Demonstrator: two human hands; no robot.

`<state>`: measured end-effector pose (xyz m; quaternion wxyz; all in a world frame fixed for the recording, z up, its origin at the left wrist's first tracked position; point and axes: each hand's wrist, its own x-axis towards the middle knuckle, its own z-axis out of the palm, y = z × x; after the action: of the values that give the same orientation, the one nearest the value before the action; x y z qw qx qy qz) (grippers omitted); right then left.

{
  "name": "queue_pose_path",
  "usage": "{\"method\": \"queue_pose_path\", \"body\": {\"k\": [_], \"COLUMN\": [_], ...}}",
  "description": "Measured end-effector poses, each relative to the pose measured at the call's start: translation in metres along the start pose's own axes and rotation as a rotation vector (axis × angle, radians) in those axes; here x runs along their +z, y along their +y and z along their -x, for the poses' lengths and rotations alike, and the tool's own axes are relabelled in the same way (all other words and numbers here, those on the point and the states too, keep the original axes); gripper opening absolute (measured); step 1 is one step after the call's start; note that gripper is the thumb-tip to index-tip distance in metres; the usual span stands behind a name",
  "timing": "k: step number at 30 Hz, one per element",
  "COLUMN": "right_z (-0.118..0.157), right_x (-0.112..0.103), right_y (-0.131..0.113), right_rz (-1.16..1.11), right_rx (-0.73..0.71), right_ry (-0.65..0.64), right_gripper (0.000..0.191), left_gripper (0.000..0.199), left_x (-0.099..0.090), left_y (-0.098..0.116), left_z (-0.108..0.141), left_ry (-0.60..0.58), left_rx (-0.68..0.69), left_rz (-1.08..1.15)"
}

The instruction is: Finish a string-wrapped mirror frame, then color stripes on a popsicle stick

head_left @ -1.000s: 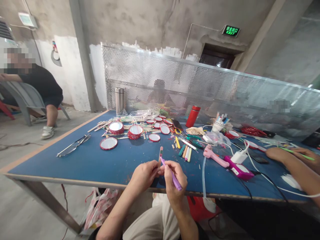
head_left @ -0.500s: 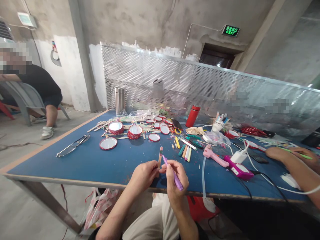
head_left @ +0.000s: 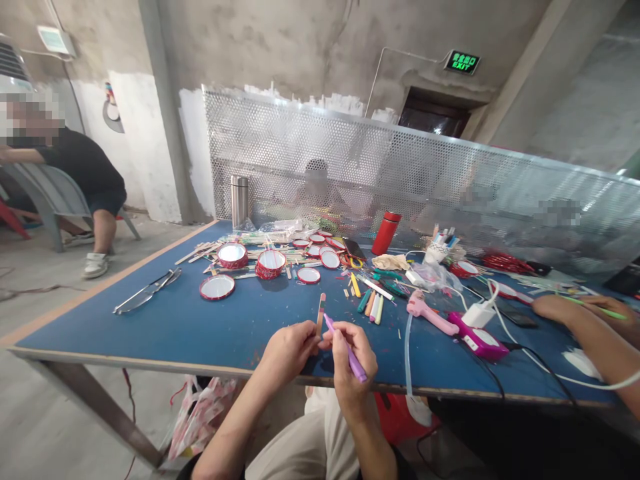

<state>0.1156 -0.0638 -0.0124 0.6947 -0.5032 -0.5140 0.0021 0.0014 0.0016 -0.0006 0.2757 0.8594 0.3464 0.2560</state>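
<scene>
While a perforated metal screen [head_left: 300, 133] ran along the far side of a blue-topped work table [head_left: 150, 333], another person [head_left: 75, 163] sat off to the left on a grey chair. Across the table lay a steel flask [head_left: 239, 202], a red flask [head_left: 385, 233], several red-rimmed round mirrors [head_left: 233, 255] and scattered wooden sticks. To the right, a co-worker's hands [head_left: 583, 310] rested on the tabletop around a green pen [head_left: 595, 305], near a pink glue gun [head_left: 430, 313]. The person's own forearms rose from the bottom of the view and converged over the table's near edge, with the hands close together and the knuckles almost meeting. The left hand [head_left: 287, 353] pinched the lower end of a wooden craft stick [head_left: 321, 315] between thumb and fingers, clamping it nearly upright, its tip colored. The right hand [head_left: 350, 363] curled firmly around a purple pen [head_left: 349, 350], which slanted up and to the left, its tip just beside the stick, though I couldn't tell whether they touched. Both grips were closed, and the stick and pen stayed above the blue surface, clear of the loose crayon-like pieces [head_left: 370, 303] farther up the table.
</scene>
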Motion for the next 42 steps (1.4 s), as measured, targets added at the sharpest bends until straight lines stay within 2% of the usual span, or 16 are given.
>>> {"method": "queue_pose_path", "body": {"k": [9,14,25,33,39,42], "right_z": [0.0013,0.0020,0.0013,0.0016,0.0028,0.0027], "right_x": [-0.0005,-0.0007,-0.0015,-0.0003,-0.0013,-0.0005], "right_y": [-0.0003,-0.0011,-0.0001,-0.0012,0.0020,0.0027], "right_rz": [0.001,-0.030,-0.020,0.007,-0.026,-0.021], "right_rx": [0.011,-0.001,0.017,0.024,0.016,0.014], "right_ry": [-0.015,-0.076,-0.085,0.013,-0.070,-0.065], "right_gripper": [0.011,0.010,0.011,0.012,0.010,0.010], "left_gripper": [0.024,0.024,0.022,0.023,0.025,0.024], "left_x": [0.0019,0.0027,0.0015,0.0006,0.0013,0.0019], "left_y": [-0.0019,-0.0032,-0.0023,0.0004,-0.0017,-0.0027], "left_z": [-0.0005,-0.0002,-0.0011,-0.0009,-0.0008,-0.0004], "left_ry": [0.017,0.020,0.004,0.001,0.012,0.018], "left_rx": [0.012,0.021,0.004,0.000,0.012,0.018], "left_rz": [-0.010,-0.029,-0.002,-0.016,-0.040,-0.042]}}
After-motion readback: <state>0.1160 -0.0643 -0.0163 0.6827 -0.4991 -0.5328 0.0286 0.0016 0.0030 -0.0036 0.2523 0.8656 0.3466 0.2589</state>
